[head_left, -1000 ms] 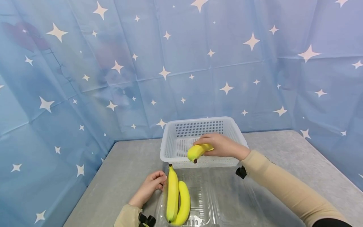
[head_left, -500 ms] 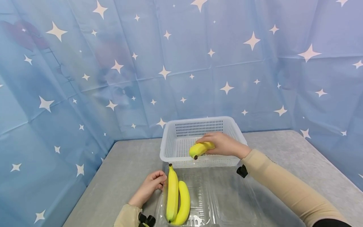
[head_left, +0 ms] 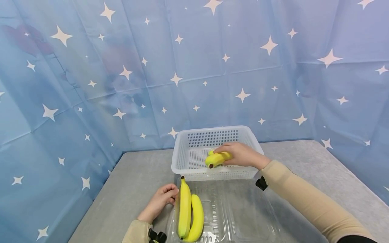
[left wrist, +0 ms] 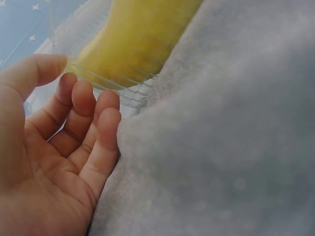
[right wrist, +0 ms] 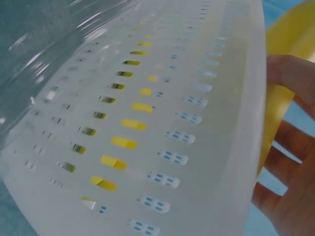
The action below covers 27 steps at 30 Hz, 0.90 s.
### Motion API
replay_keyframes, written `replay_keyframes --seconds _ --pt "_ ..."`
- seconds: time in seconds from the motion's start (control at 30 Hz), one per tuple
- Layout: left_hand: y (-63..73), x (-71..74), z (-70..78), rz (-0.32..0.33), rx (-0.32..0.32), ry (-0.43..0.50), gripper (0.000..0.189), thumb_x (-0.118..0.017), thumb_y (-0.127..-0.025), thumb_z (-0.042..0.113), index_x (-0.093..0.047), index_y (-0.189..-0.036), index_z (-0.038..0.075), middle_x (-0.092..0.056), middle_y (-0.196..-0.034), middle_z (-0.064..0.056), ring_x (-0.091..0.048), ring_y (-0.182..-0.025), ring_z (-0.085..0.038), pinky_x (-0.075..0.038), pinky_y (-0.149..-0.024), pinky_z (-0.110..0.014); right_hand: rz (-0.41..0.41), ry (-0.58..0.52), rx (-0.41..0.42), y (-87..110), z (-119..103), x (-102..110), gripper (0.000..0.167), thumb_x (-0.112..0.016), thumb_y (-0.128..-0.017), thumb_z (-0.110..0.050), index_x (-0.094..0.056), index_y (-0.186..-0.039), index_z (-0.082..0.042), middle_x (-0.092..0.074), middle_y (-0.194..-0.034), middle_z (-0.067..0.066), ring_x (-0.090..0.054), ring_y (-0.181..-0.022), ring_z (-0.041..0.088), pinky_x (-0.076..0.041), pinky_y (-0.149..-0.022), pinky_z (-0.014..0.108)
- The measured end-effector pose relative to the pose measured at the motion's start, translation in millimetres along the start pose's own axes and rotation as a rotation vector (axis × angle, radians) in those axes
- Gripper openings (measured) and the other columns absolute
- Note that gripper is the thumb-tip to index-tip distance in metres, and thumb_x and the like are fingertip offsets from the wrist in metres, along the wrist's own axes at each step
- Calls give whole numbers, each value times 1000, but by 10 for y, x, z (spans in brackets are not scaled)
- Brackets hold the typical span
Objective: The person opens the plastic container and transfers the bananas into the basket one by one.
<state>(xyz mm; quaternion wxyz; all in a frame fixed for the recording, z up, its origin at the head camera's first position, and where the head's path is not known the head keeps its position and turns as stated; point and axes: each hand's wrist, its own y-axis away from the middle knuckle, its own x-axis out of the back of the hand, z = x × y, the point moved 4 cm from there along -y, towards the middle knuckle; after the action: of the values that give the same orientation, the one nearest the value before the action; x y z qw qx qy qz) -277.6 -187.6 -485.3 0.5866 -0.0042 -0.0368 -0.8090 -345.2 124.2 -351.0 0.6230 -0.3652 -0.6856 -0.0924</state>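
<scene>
We are seeing the held banana [head_left: 216,160] hanging over the basket [head_left: 178,152], close to the middle of its front edge, the dark tip pointing toward us. Our right hand [head_left: 241,155] is gripping it with curled fingers. Compared with a second ago, that hand is sitting slightly farther right, and the tip is lying farther in from the front edge; a yellow patch [head_left: 211,152] is now showing just behind it, though we are not able to tell what it belongs to. The basket is standing near the desk's [head_left: 130,175] far edge. In front of it, the long banana [head_left: 184,211] and the short banana [head_left: 198,217] are lying side by side along the clear box's [head_left: 209,216] left edge, unchanged. There our left hand [head_left: 162,199], fingers bent, is pinching the rim as before.
</scene>
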Motion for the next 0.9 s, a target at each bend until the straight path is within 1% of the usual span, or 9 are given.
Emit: replay_keyframes --seconds 0.2,0.37,0.6,0.7,0.9 --pt "4 -2 -3 1 0 0 17 -59 -96 16 -57 -90 1 -57 -76 -4 -53 -64 -13 -51 -62 -26 -26 2 -43 21 62 -22 46 -81 -78 -17 -67 -121 -19 -64 -111 0 -60 -98 20 -50 -82 41" --pt "10 -3 4 4 -2 3 16 -59 -96 16 -57 -90 2 -57 -76 -4 -53 -65 -13 -51 -62 -26 -68 -17 -103 33 123 -50 46 -80 -79 -16 -66 -123 -18 -63 -118 2 -59 -104 22 -49 -86 42" --pt "1 -1 6 3 4 -2 14 -59 -96 15 -57 -89 3 -57 -76 -4 -53 -65 -13 -51 -62 -27 -88 -28 -123 53 166 -50 45 -79 -80 -14 -66 -123 -14 -64 -121 6 -58 -109 28 -49 -88 47" --pt "-6 2 0 2 4 0 15 -60 -95 16 -57 -90 2 -57 -76 -4 -53 -65 -12 -52 -61 -27 -102 -29 -144 60 192 -64 46 -79 -80 -15 -65 -124 -14 -63 -123 6 -58 -110 28 -49 -88 46" --pt "-5 3 -10 -1 4 2 15 -60 -96 17 -57 -89 3 -57 -76 -4 -53 -65 -12 -52 -61 -26 -126 -26 -170 68 249 -108 47 -79 -79 -15 -65 -125 -14 -64 -122 6 -59 -106 25 -49 -86 44"
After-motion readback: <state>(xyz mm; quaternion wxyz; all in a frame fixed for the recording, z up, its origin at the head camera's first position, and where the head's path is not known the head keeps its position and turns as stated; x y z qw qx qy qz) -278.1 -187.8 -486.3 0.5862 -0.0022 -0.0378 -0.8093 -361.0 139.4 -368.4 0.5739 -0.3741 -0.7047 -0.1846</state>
